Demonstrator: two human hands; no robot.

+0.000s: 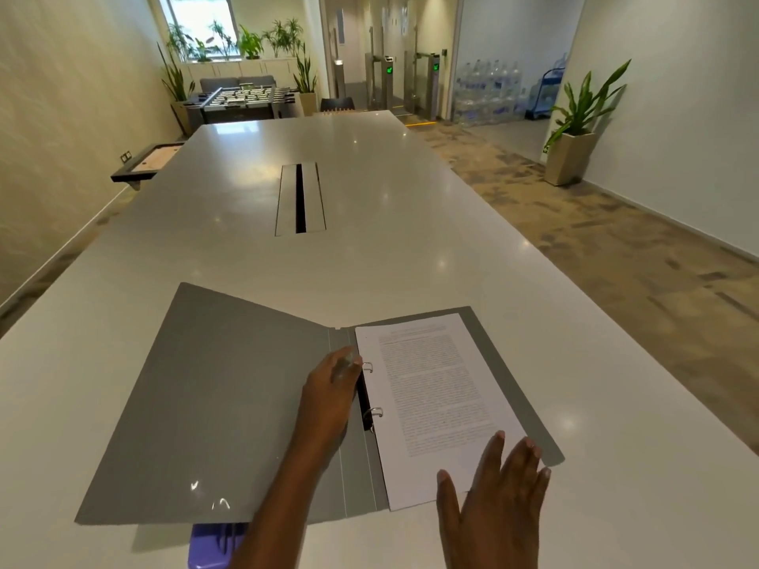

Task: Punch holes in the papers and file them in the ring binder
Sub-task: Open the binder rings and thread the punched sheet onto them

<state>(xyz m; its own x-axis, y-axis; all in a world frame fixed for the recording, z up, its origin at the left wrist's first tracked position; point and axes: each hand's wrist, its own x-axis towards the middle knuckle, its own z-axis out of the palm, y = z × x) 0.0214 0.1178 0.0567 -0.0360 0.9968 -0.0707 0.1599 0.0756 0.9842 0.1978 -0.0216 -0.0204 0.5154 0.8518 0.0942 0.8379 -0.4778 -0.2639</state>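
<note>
Grey plastic ring binder (205, 404): open, both covers spread on the long white table (369, 178), near its front edge. Left cover bare and glossy, near corner lying over a purple plastic object (209, 544), mostly hidden, kind not determinable. Right cover carries the stack of white printed papers (431, 404), text side up, left margin threaded on two metal rings: upper ring (366, 367) and lower ring (376, 413), both looking closed above a black mechanism bar along the spine. Strip of grey cover visible along the stack's right and far edges.

Left hand (332, 388): reaches in over the left cover, back of hand up, fingertips at the spine just beside the upper ring. Fingertips blurred; cannot tell whether pressing, pinching or only touching.

Right hand (501, 486): flat, palm down, fingers straight and spread, over the near right corner of the papers, fingertips reaching the paper's edge and the grey cover beside it. Holds nothing.

Surroundings: long cable slot with metal flaps (300, 199) in the middle of the table, well beyond the binder. Table football game (242, 98) past the far end. Stacked packs of clear water bottles (488, 92) against the far right wall. Potted green plant in a beige tapered planter (575, 129) on the patterned carpet at right
</note>
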